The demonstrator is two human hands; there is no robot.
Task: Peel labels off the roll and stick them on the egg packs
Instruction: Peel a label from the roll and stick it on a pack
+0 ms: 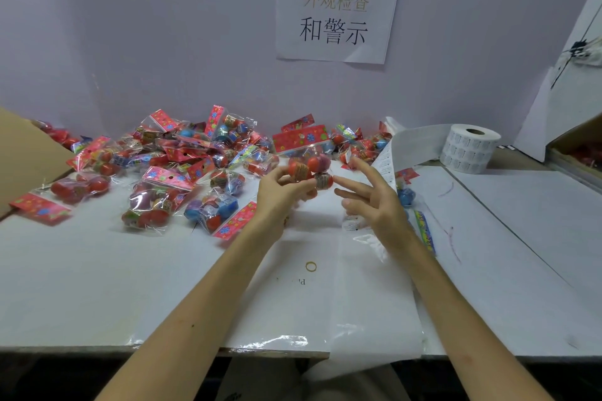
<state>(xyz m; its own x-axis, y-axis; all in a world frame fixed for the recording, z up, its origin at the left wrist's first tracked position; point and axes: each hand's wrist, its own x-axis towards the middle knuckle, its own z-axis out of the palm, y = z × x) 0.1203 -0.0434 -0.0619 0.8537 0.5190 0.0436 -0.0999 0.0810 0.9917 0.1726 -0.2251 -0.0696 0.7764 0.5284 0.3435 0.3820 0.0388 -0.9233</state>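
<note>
Left hand [280,192] has its fingers curled round the lower end of one egg pack [309,169], holding it up off the desk [97,286], roughly mid-desk and a bit toward the back edge. The pack is motion-blurred, so I can't read any print or tell if a label is on it. The right hand [371,202] is just beside it, fingers spread and loose, holding nothing that I can see. I can't tell if its index tip actually touches the pack.

The pack itself is a clear bag with orange-red eggs and a pinkish one. The red flowery card right above might be its header, hard to say.

The white backing strip [420,140] comes off the label roll [469,148] near the back right corner, passes behind the right hand and drops over the front edge. A pile of egg packs [182,166] sprawls along the back left, and a yellow rubber band [311,266] lies nearer the front edge.
</note>
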